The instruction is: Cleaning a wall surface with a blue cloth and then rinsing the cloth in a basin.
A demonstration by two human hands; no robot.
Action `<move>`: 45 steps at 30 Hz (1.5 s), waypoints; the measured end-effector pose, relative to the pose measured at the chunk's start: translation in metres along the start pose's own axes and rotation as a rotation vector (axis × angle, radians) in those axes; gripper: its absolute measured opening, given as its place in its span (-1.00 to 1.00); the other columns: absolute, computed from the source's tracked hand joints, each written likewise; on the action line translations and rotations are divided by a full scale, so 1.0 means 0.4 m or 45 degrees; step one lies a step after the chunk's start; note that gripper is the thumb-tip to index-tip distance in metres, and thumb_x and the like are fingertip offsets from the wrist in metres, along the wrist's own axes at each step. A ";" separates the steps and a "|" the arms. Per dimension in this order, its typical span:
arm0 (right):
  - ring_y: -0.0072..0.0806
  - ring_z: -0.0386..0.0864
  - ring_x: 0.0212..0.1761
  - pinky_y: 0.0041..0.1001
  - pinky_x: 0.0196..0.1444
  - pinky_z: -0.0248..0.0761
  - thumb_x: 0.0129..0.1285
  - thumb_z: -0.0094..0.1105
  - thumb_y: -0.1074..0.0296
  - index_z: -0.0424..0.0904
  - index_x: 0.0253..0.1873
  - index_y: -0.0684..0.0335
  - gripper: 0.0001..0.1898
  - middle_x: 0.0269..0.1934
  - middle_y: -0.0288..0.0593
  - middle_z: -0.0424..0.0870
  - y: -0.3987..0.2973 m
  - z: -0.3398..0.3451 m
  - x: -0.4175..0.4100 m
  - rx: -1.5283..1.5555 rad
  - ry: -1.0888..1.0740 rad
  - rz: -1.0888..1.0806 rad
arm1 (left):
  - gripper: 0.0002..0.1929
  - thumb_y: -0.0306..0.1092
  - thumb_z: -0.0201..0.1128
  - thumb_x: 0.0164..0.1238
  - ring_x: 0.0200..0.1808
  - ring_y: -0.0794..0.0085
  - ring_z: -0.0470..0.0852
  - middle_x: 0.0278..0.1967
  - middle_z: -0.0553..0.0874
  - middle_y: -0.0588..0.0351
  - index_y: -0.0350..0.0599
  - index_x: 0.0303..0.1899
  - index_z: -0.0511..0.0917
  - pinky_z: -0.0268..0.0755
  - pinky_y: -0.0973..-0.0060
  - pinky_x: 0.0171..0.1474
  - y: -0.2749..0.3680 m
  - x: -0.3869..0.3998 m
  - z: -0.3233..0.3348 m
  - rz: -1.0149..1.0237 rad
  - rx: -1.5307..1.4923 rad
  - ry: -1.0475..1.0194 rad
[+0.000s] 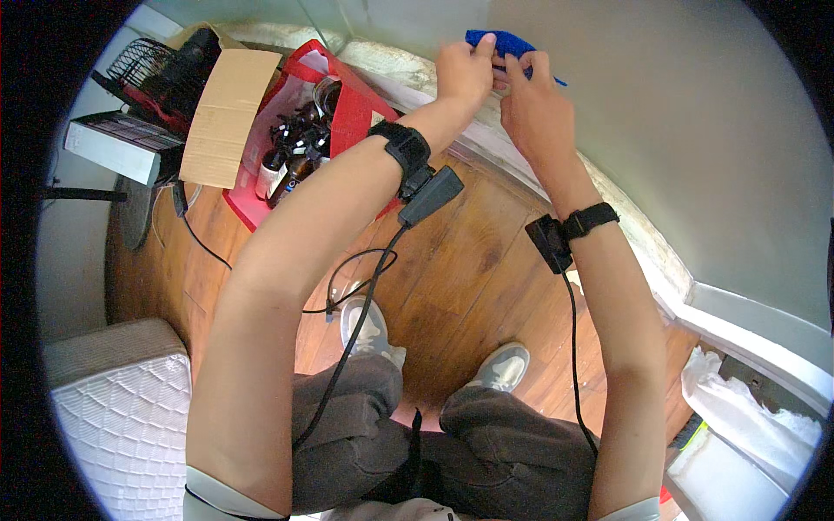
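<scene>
Both arms reach forward to a blue cloth (pixel 507 43), which is held up before the pale glass panel (pixel 684 143) above a worn white ledge (pixel 625 202). My left hand (pixel 464 73) pinches the cloth's near left part, its thumb lying on top. Close beside it, my right hand (pixel 535 98) grips the cloth's lower right part with bent fingers. Part of the cloth is hidden behind the fingers. I cannot tell whether it touches the panel. A black strap with a small cabled device sits on each wrist.
Left of my arms stands a red bag (pixel 355 111) holding several brown bottles (pixel 290 179). Beside it are a cardboard box (pixel 228 117) and a black fan (pixel 153 71). A quilted mattress (pixel 124 430) lies at lower left. A loose black cable (pixel 361 260) crosses the wooden floor (pixel 443 260). White tissue (pixel 743 404) lies right.
</scene>
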State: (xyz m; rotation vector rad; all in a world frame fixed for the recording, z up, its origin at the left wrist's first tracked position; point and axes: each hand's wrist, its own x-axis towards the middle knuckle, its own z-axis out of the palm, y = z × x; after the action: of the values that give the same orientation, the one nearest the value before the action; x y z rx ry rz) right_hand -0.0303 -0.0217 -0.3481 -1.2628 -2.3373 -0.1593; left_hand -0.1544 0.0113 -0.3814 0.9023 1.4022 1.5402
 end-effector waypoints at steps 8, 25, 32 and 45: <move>-0.15 0.66 -0.09 -0.26 -0.25 0.66 0.19 0.16 0.48 0.52 0.10 0.24 -0.66 0.01 -0.09 0.46 0.023 0.062 -0.046 -0.004 -0.114 0.006 | -0.62 -0.20 0.21 0.48 -0.41 0.23 0.78 -0.41 0.77 -0.12 -0.44 -0.34 0.64 0.63 0.31 -0.37 -0.088 0.020 0.002 -0.161 0.213 0.045; 0.02 0.63 -0.08 -0.14 -0.17 0.59 0.19 0.13 0.49 0.49 0.11 0.35 -0.64 0.06 0.07 0.46 0.108 -0.071 -0.160 0.148 -0.269 0.252 | -0.71 -0.24 0.26 0.32 -0.43 0.37 0.78 -0.36 0.76 0.01 -0.37 -0.24 0.63 0.66 0.48 -0.40 -0.021 -0.105 0.119 -0.232 -0.090 -0.412; -0.17 0.55 -0.10 -0.37 -0.03 0.48 0.18 0.23 0.51 0.47 0.09 0.31 -0.64 -0.11 -0.03 0.46 0.095 -0.370 -0.274 0.656 -0.302 0.183 | -0.77 -0.28 0.27 0.27 -0.42 0.63 0.61 -0.41 0.73 0.17 -0.28 -0.22 0.65 0.46 0.59 -0.34 0.210 -0.254 -0.028 -0.125 0.168 -1.017; -0.43 0.64 0.00 -0.38 0.09 0.47 0.29 0.32 0.24 0.49 0.20 0.29 -0.55 -0.05 -0.16 0.71 -0.155 -0.968 -0.288 1.729 -0.935 1.138 | -0.61 -0.46 0.15 0.37 0.01 0.42 0.62 -0.06 0.66 0.01 -0.30 0.19 0.35 0.50 0.43 0.09 0.822 -0.630 0.005 -0.716 0.212 -1.295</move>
State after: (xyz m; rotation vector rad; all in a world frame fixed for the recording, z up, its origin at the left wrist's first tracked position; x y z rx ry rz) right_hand 0.1087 -0.2675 -0.0528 -1.4184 -1.3247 2.0130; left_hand -0.0940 -0.2259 -0.0471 1.0465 0.8889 0.3991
